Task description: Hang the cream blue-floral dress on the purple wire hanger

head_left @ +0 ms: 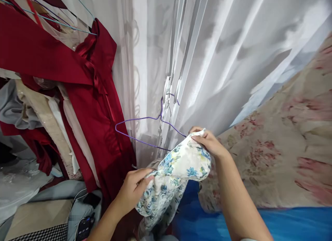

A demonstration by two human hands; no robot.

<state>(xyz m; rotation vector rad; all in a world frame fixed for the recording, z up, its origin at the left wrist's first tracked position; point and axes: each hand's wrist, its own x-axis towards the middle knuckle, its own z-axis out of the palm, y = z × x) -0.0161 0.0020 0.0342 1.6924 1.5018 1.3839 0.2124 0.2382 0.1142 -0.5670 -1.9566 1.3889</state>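
Note:
A white garment with blue flowers (173, 175) hangs between my two hands. My left hand (133, 189) is closed on its lower left part. My right hand (207, 142) pinches its upper edge, right by the end of a purple wire hanger (141, 128). The hanger hooks into the folds of a white sheer curtain (207, 61), and its right arm runs into the garment.
Red satin garments (95, 106) hang on the left among other clothes on hangers. A pink floral cloth (285, 147) covers the right side over a blue sheet (285, 223). A dark device (84, 227) and cables lie at the lower left.

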